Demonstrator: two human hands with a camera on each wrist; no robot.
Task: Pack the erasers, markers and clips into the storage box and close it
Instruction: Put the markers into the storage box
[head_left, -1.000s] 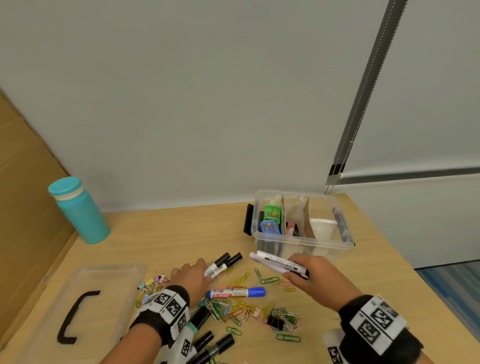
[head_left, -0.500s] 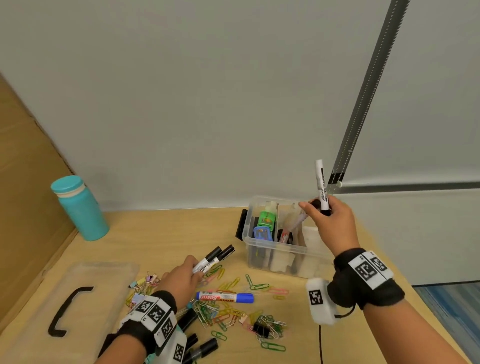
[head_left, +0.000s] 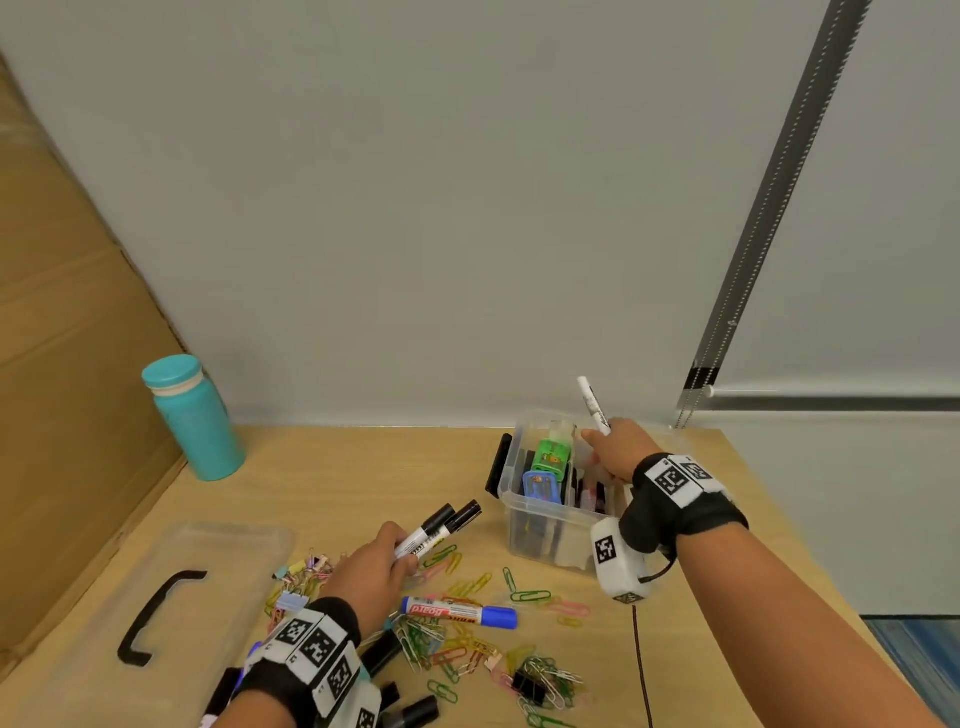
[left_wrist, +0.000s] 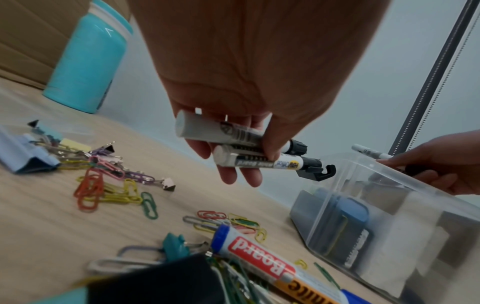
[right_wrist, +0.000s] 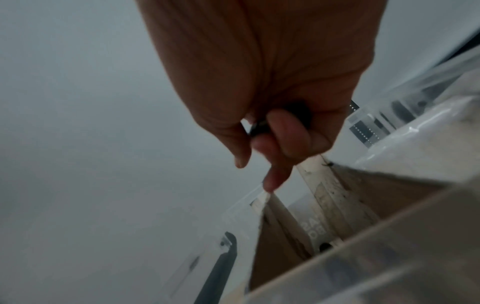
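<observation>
Table: light wooden tabletop (head_left: 332, 483), carrying everything below.
Lid: clear plastic lid with a black handle (head_left: 156, 613), lying flat at the left, well apart from the box.
Box: clear plastic storage box (head_left: 545, 530) with a black side latch, open at the top. Inside stand a green sharpener-like item (head_left: 553, 454), a blue-framed eraser (head_left: 540, 486), dark flat pieces and a white block; the further contents are too blurred to name.
Bottle: teal cylindrical bottle (head_left: 195, 415), upright by the cardboard at the left.
Right hand: right hand (head_left: 618, 449) above the box opening, fingers curled round the black cap end of a thin white marker (head_left: 592, 402), which points up and slightly left.
Left hand: left hand (head_left: 371, 574) raised just over the clips, gripping two white markers with black caps (head_left: 439, 527) side by side.
Loose marker: white board marker with red label and blue cap (head_left: 460, 610), lying on the table.
Clips: coloured paper clips (head_left: 457, 649) and small binder clips (head_left: 304, 577), scattered around both.
</observation>
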